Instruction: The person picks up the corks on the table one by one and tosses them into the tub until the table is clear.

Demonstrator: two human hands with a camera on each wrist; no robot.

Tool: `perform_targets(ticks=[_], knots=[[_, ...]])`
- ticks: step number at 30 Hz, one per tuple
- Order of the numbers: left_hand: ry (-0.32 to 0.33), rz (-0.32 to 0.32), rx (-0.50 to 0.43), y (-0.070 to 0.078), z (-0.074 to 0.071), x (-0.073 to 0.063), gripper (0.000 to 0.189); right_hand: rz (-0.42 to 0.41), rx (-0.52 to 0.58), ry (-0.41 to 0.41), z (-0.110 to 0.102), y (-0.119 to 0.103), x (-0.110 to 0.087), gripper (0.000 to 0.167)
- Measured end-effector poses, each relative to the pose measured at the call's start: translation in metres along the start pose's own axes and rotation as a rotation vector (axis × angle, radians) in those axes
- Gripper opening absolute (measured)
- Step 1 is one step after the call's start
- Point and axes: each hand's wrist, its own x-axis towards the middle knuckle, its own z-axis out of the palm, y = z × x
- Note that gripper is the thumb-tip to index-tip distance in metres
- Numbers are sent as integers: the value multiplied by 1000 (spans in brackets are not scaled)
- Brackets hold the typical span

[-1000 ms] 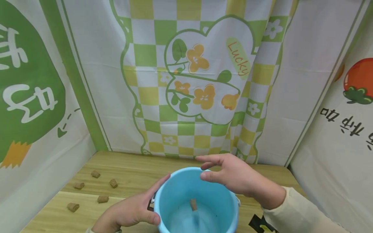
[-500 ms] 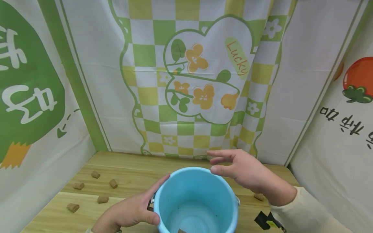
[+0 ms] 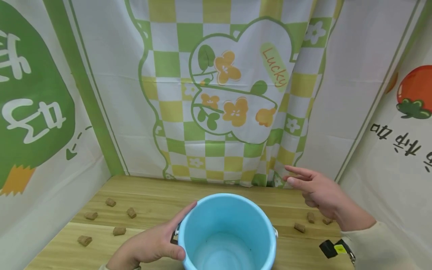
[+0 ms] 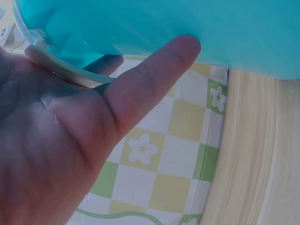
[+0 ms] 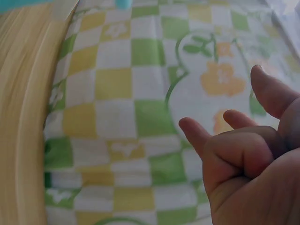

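A light blue bucket (image 3: 229, 212) stands on the wooden table in the head view, its near part cut off by the frame. My left hand (image 3: 156, 242) rests against its left side, thumb and fingers spread along the outer wall. In the left wrist view, a straight digit (image 4: 159, 70) touches the bucket wall beside the pale handle (image 4: 65, 70). Right of the bucket, my right hand (image 3: 327, 195) hovers over the table holding nothing, index finger and thumb extended. Below and beside it lie a cork (image 3: 299, 227), another cork (image 3: 311, 217) and a partly hidden cork (image 3: 327, 221).
Several corks lie scattered on the table's left side, among them a cork (image 3: 84, 240) nearest the front. A checkered cloth (image 3: 216, 161) hangs behind the table (image 3: 148, 191), with printed cloth walls at both sides. A black strap piece (image 3: 329, 249) shows by the right sleeve.
The cork in the bucket has dropped toward the near side and out of sight. My right hand has moved right, away from the bucket, uncovering corks. My left hand has stayed.
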Motion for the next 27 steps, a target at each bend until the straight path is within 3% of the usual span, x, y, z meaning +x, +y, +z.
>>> perform_targets(ticks=[5, 10, 11, 14, 18, 24, 27], knots=[[11, 0, 5, 2, 0, -1, 110, 22, 90, 47, -32, 32, 3, 66], [4, -8, -15, 1, 0, -2, 110, 41, 346, 35, -68, 72, 1, 30], [3, -3, -17, 1, 0, -2, 109, 45, 403, 28, -76, 80, 0, 30], [3, 2, -14, 0, 1, -2, 109, 56, 521, 5, -95, 105, -4, 53], [3, 10, 5, 0, 2, 0, 109, 129, 533, 51, -116, 132, -14, 83], [7, 5, 39, 3, 1, 3, 110, 283, 479, 187, -137, 164, -27, 91], [13, 5, 44, 3, 1, 3, 111, 340, 458, 214, -143, 178, -31, 92]])
